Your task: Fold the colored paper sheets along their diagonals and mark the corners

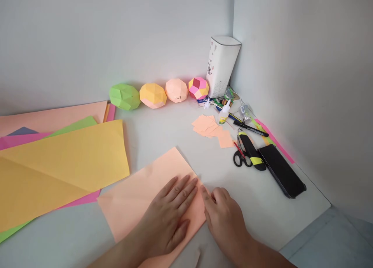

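A large peach paper sheet [131,194] lies at an angle on the table in the lower middle. My left hand [173,209] rests flat on it, fingers spread a little and pointing up and right, holding nothing. At the sheet's right edge is my right hand [223,213], its index finger stretched along the edge and its other fingers curled; nothing shows in its grasp, though the palm side is hidden. Smaller peach paper pieces [205,125] lie in a loose pile beyond the sheet.
Coloured sheets, topped by a yellow one [67,163], lie left. Faceted paper balls [124,97] line the wall beside a white box [223,65]. Right are a glue bottle [223,114], scissors [242,157], a cutter [252,151], a pen [250,128] and a phone [282,170].
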Motion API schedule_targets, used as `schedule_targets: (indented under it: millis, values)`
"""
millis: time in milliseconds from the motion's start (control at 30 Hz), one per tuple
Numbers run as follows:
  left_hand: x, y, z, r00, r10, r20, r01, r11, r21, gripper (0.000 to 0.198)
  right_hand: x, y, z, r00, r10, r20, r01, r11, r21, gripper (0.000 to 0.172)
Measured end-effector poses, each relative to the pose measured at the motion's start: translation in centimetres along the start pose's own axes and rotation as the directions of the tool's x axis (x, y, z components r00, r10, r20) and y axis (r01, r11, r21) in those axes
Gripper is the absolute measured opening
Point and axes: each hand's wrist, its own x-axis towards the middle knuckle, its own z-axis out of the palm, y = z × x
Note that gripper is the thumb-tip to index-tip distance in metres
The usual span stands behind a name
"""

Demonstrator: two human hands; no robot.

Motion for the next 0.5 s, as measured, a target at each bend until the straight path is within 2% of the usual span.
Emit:
schedule_targets:
  millis: [200,500]
  values:
    - [0.19,-0.18,0.05,1.000,-0.014,-0.022,0.013,0.999,-0.030,0.072,0.17,-0.07,-0.59,1.000,-0.007,0.029,0.008,1.000,-0.010,0.043]
    - [0.26,-0.13,0.10,0.999,0.011,-0.051,-0.009,1.000,0.028,0.071,0.42,-0.25,-0.93,0.999,0.004,0.038,-0.003,1.000,-0.027,0.037]
